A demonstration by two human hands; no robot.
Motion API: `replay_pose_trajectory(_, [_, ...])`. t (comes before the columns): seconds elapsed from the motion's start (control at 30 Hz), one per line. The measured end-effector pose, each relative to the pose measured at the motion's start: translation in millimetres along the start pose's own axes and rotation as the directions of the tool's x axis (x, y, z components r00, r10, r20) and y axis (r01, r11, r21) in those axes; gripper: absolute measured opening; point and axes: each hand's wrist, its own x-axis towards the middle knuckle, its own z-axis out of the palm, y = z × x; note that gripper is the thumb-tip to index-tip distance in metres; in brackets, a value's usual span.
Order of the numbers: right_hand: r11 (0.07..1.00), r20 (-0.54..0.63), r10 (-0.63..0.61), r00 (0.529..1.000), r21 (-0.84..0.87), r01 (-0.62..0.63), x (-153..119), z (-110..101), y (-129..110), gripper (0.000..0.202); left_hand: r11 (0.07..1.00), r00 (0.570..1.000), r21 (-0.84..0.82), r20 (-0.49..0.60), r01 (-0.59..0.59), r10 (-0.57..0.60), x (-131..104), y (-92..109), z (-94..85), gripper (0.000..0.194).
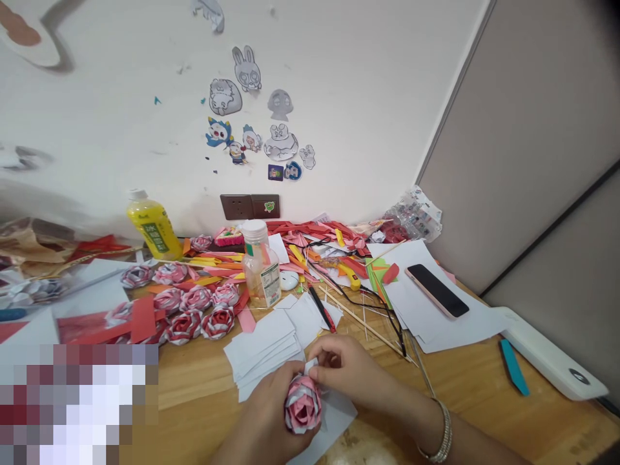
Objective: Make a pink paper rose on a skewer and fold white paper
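From my remote seat I see the left hand (268, 410) wrapped round a pink-and-white paper rose (303, 405), just above the wooden table (194, 394). The right hand (346, 368) has thumb and forefinger pinched on a white flap (311, 367) at the rose's upper edge; a bracelet (444, 431) circles that wrist. Beneath them I make out a white sheet (338, 423), and just beyond, a fanned stack of paper slips (268, 345) with a black-and-red pen (322, 308) beside it.

Further out, thin sticks (368, 322) lie aslant, and a clear jar (261, 271) stands upright before a tangle of red, pink and yellow strips. To my left, more roses (217, 321) sit in rows near a yellow bottle (157, 229). To my right, a phone (438, 290) rests on large paper, with a teal strip (514, 367) beside a long white device (552, 355).

Behind the table, the white wall (368, 116) carries cartoon cutouts (247, 68) above a dark socket (236, 206); a grey partition (537, 148) meets it on the right. The lower left corner is pixelated, so I cannot tell what lies there.
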Motion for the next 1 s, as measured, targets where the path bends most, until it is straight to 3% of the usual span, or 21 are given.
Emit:
replay_pose_trajectory(0.5, [0.998, 0.054, -0.004, 0.999, -0.064, 0.007, -2.0, -3.2, -2.8, 0.005, 0.998, 0.996, 0.056, 0.084, 0.015, -0.019, -0.8, 1.4, -2.0, 0.029])
replay_pose_trajectory(0.73, [0.969, 0.033, -0.136, 0.990, -0.205, 0.140, -3.3, 0.1, -4.8, 0.011, 0.997, 0.997, 0.078, 0.075, 0.001, -0.007, 1.1, 1.2, -2.1, 0.024])
replay_pose_trajectory(1.0, [0.913, 0.162, -0.153, 0.975, -0.354, 0.202, -6.0, -9.5, -16.4, 0.009, 0.987, 0.997, 0.145, 0.058, -0.067, 0.059, -0.6, -7.0, 2.2, 0.027])
